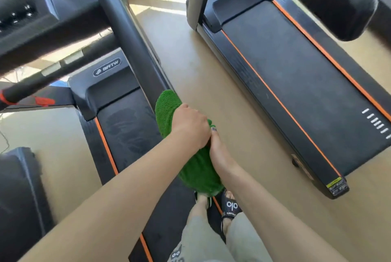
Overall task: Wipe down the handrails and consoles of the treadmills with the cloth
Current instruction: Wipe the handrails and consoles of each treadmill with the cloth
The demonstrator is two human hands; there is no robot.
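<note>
Head view: the green cloth wraps the handrail's near end. Left hand curls tight over the cloth; right hand grips it just behind, fingers mostly hidden.

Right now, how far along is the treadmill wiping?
Nothing looks finished from this view. In hand: the left hand and right hand grip the green cloth wrapped over the near treadmill's handrail. Seemingly left: its console and the next treadmill.
</note>
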